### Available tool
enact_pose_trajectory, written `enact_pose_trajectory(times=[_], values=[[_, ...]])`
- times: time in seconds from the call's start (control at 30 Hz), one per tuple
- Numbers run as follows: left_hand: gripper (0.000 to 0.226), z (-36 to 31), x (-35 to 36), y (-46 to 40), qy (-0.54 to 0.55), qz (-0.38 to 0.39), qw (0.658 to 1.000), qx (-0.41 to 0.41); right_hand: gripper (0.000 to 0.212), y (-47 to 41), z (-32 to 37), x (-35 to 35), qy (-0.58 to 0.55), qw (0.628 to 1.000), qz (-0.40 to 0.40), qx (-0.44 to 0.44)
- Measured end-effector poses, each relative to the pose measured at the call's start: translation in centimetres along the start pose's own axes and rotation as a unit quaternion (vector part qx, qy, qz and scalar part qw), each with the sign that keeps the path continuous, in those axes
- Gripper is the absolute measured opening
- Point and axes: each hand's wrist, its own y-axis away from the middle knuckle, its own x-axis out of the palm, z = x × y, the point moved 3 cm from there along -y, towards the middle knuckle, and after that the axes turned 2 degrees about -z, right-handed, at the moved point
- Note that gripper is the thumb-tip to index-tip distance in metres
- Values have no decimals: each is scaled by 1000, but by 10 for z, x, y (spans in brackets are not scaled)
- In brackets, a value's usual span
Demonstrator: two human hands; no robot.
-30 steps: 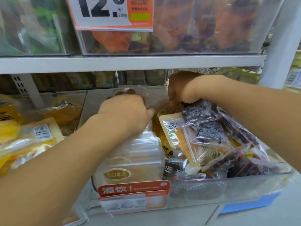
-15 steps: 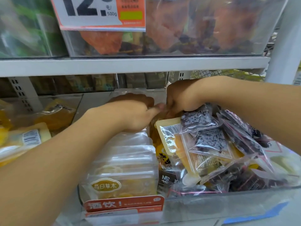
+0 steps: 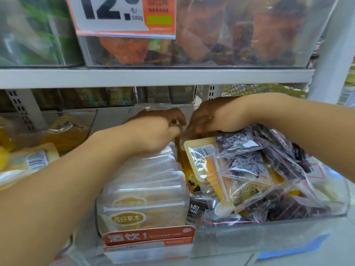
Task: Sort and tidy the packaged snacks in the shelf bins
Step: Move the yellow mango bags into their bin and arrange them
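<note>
**Hands close in at the back of the bin**

Since a second ago both hands have drawn together. The left hand (image 3: 153,131) and right hand (image 3: 209,120) curl their fingers at the rear; what they pinch I cannot tell. Clear stiff tubs (image 3: 142,191) stand neatly filed; crinkly pouches (image 3: 247,169) remain heaped beside them in the clear bin (image 3: 269,233).

Two hands (image 3: 153,129); perhaps six clear tubs (image 3: 142,189).
</note>
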Motion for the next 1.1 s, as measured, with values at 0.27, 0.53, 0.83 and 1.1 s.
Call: enact_pose_trajectory(times=[0.27, 0.53, 0.83, 1.1], values=[[46, -24, -21, 24, 0, 70, 997, 41, 43, 83, 21, -4, -57, 994, -77, 51], [27, -20, -54, 113, 8, -95, 991, 93, 76, 128, 69, -3, 41, 978, -200, 52], [96, 124, -90, 231, -182, -115, 973, -85, 67, 61, 242, -15, -21, 955, -245, -167], [103, 172, -65, 268, -141, -90, 980, -108, 92, -12, 268, 18, 58, 980, -131, -140]])
